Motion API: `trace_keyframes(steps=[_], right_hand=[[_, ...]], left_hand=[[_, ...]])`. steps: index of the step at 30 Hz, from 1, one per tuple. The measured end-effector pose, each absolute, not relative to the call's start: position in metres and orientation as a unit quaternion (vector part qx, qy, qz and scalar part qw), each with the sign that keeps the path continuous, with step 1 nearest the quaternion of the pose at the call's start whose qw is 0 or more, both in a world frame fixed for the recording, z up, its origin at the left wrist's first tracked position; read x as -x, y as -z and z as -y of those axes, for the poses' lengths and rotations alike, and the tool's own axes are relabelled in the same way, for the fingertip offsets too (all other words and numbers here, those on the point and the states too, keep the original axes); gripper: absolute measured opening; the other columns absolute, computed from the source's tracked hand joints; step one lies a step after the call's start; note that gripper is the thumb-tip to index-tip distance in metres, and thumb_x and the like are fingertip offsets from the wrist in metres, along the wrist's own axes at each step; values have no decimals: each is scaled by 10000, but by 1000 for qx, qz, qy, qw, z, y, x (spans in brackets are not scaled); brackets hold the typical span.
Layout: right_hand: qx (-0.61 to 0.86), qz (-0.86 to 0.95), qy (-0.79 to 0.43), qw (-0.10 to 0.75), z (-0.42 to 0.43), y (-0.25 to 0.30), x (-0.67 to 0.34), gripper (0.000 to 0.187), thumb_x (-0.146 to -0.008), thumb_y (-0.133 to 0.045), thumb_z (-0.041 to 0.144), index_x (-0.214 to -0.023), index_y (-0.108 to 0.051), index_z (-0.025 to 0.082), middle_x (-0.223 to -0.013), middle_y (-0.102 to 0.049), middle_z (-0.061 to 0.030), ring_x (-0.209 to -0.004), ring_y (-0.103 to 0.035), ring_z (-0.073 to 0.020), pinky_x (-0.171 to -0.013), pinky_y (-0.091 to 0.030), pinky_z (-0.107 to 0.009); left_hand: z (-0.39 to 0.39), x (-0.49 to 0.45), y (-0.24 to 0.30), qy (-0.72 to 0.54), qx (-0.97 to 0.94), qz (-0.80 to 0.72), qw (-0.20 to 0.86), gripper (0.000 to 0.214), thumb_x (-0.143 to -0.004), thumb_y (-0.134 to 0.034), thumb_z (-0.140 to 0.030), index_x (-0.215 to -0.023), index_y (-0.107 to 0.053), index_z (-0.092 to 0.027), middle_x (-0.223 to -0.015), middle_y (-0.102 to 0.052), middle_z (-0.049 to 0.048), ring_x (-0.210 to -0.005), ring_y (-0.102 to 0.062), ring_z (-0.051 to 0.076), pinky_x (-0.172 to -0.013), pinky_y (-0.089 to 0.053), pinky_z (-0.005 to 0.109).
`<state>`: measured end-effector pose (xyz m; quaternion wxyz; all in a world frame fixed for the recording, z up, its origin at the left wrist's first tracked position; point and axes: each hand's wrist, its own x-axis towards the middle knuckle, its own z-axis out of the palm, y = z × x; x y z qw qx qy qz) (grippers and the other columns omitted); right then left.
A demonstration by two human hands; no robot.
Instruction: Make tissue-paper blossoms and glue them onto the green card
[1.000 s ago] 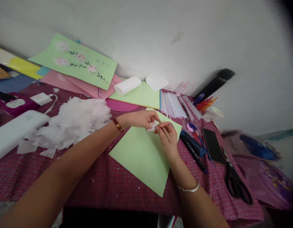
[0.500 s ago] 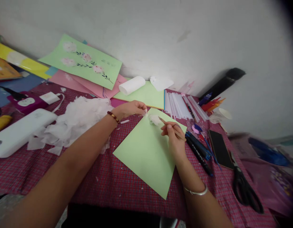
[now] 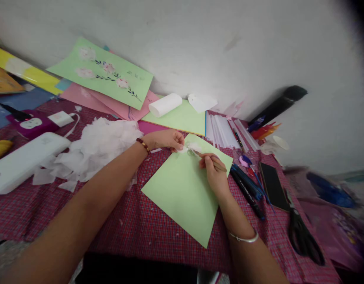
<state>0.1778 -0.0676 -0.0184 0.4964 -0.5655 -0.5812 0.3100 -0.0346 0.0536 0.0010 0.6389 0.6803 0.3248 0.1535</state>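
A: Status, left hand (image 3: 169,139)?
B: Back since the last frame. Fingers curled shut, pinning the small white tissue wad (image 3: 191,148) at the far corner of the light green paper sheet (image 3: 182,193).
A: And the right hand (image 3: 214,171)?
B: Fingers pinched round a thin brown stick (image 3: 210,161), tip now on the wad.

Lighting even and diffuse, moderately bright; shadows faint. Focus sharp at the grip of the right hand (image 3: 215,173). Far right of it: smear, dark corner vignette (wide-lens bending too).
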Motion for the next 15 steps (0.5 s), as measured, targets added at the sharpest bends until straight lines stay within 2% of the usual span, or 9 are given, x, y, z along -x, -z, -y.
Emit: trace_keyframes(steps=[2,7,11,15], right_hand=[[568,579,-309,496,67,19,-178,267,-897,-486,413,-839,-638,202,-716,-596,-12,-616,-569,-157,-619,-472,-306],[570,576,-309,498,66,20,-180,268,-898,-487,432,-832,-629,215,-715,-603,-14,-614,-567,-166,-621,-476,-315],[564,578,-310,502,65,22,-181,266,-905,-483,420,-834,-637,215,-713,-601,-13,-610,-566,-164,-619,-471,-316],[561,567,-323,509,66,22,-181,249,-899,-497,397,-847,-652,210,-717,-597,-10,-608,-564,-159,-613,-472,-312]], left_hand=[[-56,36,2,-145,-685,-324,636,134,-666,-694,-229,-739,-615,-148,-620,-570,-37,-566,-535,76,-593,-418,204],[-57,27,7,-148,-717,-312,606,108,-686,-655,-242,-758,-654,-162,-659,-614,-30,-591,-544,78,-613,-412,205],[-50,5,12,-196,-779,-311,508,131,-699,-617,-248,-764,-684,-156,-725,-665,-8,-653,-561,93,-630,-397,205],[-44,-13,16,-224,-819,-366,381,136,-679,-586,-181,-768,-674,-127,-714,-658,9,-641,-549,104,-579,-373,201]])
